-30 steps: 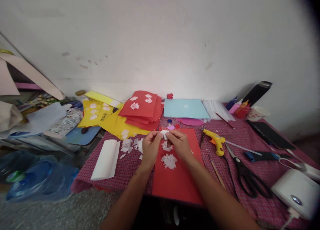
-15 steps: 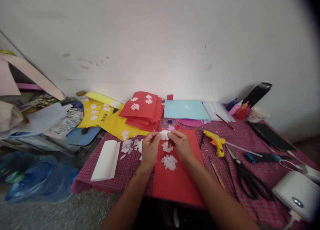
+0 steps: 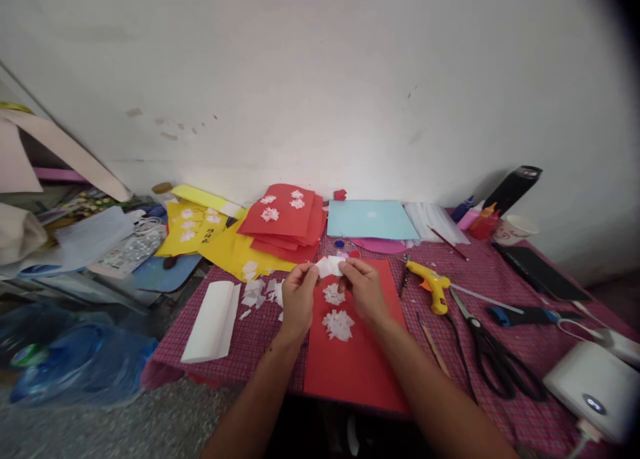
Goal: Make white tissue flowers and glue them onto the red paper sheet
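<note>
Between my two hands a small piece of white paper (image 3: pixel 330 266) is stretched, looking creased or folded. My left hand (image 3: pixel 299 298) pinches its left edge, and my right hand (image 3: pixel 364 287) pinches its right edge. Both hands hover over a red paper sheet (image 3: pixel 357 372). On that sheet lie two crumpled white paper flowers, the larger flower (image 3: pixel 339 324) nearer me and the smaller flower (image 3: pixel 334 294) just below the held paper. Torn white paper scraps (image 3: pixel 254 292) lie left of my left hand, beside a folded white sheet (image 3: pixel 213 320).
Behind sit a stack of red cards (image 3: pixel 285 216) with white-pink flowers, yellow paper (image 3: pixel 240 249) and a light blue folder (image 3: pixel 373 219). To the right are a yellow glue gun (image 3: pixel 433 282), black scissors (image 3: pixel 493 352), a white box-shaped device (image 3: pixel 595 386), paint bottles (image 3: pixel 475 216) and a paper cup (image 3: pixel 515 229).
The white paper between my fingers now shows wider and flatter, and my hands have drawn slightly apart. The things on the table have stayed in place.
</note>
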Demonstrator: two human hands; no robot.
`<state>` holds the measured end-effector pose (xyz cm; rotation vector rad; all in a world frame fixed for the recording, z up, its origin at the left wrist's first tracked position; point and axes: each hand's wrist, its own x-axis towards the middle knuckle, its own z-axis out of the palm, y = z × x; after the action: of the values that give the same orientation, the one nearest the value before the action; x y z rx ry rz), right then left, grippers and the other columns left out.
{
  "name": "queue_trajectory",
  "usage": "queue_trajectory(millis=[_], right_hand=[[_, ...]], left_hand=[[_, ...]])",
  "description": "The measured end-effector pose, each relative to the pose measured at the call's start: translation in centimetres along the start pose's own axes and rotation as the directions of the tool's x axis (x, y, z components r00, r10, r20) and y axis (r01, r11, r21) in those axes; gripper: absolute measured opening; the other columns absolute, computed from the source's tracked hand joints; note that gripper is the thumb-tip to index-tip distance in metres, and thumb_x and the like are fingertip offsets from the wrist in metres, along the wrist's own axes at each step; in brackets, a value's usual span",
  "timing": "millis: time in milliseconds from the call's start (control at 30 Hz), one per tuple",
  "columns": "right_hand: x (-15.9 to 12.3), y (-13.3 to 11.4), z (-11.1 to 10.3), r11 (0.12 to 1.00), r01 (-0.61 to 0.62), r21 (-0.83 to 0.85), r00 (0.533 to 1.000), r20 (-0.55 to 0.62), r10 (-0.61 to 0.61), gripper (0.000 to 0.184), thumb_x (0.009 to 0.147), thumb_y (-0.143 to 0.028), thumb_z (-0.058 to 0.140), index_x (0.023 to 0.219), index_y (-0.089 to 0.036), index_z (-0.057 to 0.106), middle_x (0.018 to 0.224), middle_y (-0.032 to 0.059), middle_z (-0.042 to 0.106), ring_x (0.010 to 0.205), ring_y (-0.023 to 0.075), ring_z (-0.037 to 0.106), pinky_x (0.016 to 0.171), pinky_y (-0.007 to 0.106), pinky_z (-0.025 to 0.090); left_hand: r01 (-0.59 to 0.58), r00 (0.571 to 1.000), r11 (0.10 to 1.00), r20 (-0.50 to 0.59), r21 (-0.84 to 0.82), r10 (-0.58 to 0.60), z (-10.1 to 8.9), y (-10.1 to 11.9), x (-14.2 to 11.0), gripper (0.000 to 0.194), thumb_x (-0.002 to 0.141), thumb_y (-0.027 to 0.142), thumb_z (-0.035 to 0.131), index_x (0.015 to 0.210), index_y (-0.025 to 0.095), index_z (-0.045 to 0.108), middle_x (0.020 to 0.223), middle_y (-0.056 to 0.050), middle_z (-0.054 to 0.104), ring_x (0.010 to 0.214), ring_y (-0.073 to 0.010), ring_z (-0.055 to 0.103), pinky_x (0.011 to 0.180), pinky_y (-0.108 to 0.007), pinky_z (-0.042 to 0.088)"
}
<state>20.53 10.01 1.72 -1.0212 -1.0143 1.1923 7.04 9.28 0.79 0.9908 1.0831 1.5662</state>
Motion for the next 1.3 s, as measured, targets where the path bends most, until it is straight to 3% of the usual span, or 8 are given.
queue_trajectory(millis=[267, 467, 667, 1300], right_hand=[[0.01, -0.01, -0.2, 1.0, 0.009, 0.015, 1.0, 0.006, -0.009, 0.025, 0.084, -0.04, 0.067, 0.07, -0.019, 0.062, 0.049, -0.0043, 0.055, 0.043, 0.0112, 0.047, 0.047, 0.024, 0.035], [0.08, -0.13, -0.37, 1.0, -0.002, -0.01, 0.999, 0.054, 0.002, 0.022, 0.083, -0.032, 0.063, 0.065, -0.019, 0.06, 0.051, -0.0034, 0.056, 0.043, 0.0115, 0.049, 0.046, 0.024, 0.036], [0.12, -0.37, -0.32, 1.0, -0.01, 0.021, 0.999, 0.036, 0.009, 0.026, 0.083, -0.036, 0.066, 0.064, -0.019, 0.059, 0.048, -0.0041, 0.055, 0.042, 0.0105, 0.047, 0.046, 0.023, 0.034], [0.34, -0.41, -0.65, 0.999, 0.04, 0.02, 0.999, 0.025, -0.04, 0.032, 0.087, -0.04, 0.067, 0.065, -0.02, 0.057, 0.049, -0.0044, 0.055, 0.044, 0.0097, 0.046, 0.048, 0.022, 0.034]], left_hand=[[0.014, 1.0, 0.999, 0.014, -0.03, -0.014, -0.04, -0.02, 0.07, 0.023, 0.085, 0.04, 0.068, 0.082, 0.017, 0.064, 0.072, 0.002, 0.061, 0.065, -0.0101, 0.055, 0.066, -0.022, 0.045], [-0.004, 0.999, 0.997, -0.051, -0.078, 0.0, 0.19, -0.13, 0.27, 0.023, 0.085, 0.04, 0.068, 0.084, 0.017, 0.064, 0.071, 0.003, 0.063, 0.062, -0.0093, 0.055, 0.064, -0.022, 0.045], [0.024, 0.996, 0.989, -0.085, -0.145, -0.036, 0.24, -0.26, 0.38, 0.024, 0.078, 0.034, 0.075, 0.09, 0.016, 0.064, 0.076, 0.002, 0.065, 0.063, -0.0086, 0.058, 0.064, -0.021, 0.047], [0.043, 0.998, 0.98, -0.029, -0.195, -0.05, 0.51, 0.12, 0.11, 0.027, 0.073, 0.025, 0.08, 0.096, 0.016, 0.069, 0.083, -0.001, 0.071, 0.071, -0.0095, 0.064, 0.07, -0.021, 0.05]])
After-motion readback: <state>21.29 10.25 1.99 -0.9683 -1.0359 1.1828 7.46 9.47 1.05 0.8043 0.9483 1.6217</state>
